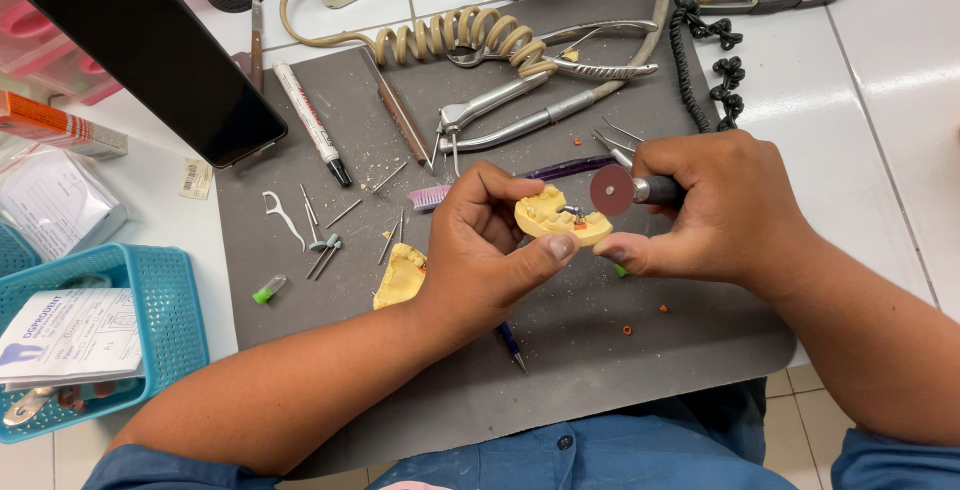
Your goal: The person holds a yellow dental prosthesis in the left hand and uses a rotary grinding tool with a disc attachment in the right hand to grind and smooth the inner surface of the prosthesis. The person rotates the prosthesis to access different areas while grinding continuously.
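Cast: a yellow dental cast sits just right of frame centre, held up off the grey mat, with small metal parts set in its arch.
Left hand: the left hand is closed on the cast, thumb along its lower edge and fingers curled over the back.
Right hand: the right hand is wrapped around a handpiece carrying a dark red disc; the disc stands at the cast's right end, and whether it touches I cannot tell.
Handling: the cast looks like plaster, so likely stiff, light, brittle and dusty; the thick base and outer walls seem the safest hold, not the thin tooth ridges or the metal parts.
Second cast: another yellow cast lies on the mat just beside the left wrist.
Middle of mat: burs, a white floss pick, a pink brush and a white marker lie left of the hands.
Top of frame: pliers and a coiled cord.
Upper left: a dark phone leans there.
Lower left: a blue basket holding papers stands on the white table.
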A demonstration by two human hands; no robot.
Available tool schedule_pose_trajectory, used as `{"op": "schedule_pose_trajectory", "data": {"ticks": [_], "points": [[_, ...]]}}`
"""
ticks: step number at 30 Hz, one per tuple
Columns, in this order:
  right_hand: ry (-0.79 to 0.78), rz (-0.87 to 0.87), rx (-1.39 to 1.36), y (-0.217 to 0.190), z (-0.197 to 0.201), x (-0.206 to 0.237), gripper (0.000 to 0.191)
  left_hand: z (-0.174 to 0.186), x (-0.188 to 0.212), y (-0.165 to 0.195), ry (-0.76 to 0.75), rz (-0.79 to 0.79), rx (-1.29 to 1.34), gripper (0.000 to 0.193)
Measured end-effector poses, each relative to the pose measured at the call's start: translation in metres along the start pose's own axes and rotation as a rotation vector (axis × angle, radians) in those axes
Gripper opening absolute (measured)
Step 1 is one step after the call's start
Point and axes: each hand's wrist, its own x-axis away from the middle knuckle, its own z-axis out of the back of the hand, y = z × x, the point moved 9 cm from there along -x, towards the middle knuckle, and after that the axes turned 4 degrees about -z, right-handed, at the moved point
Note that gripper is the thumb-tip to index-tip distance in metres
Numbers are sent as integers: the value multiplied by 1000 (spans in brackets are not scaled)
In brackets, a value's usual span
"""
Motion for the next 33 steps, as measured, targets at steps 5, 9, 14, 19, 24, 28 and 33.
{"op": "schedule_pose_trajectory", "data": {"ticks": [5,9,14,19,24,28,33], "points": [[44,72,-103,-5,5,4,63,-3,1,3,-30,-45,-17,41],[41,102,-103,-7,5,4,59,-6,1,7,-41,-81,-52,41],[37,133,-56,-9,3,5,62,-5,3,12,-33,-120,-108,45],[45,170,-37,-14,3,5,60,-5,4,13,-32,-140,-143,48],[31,174,-28,-15,2,5,60,-4,4,15,-29,-172,-168,48],[34,174,-16,-15,2,5,60,-3,5,14,-32,-183,-186,49],[36,182,-12,-15,2,5,61,-3,6,14,-30,-182,-185,49]]}}
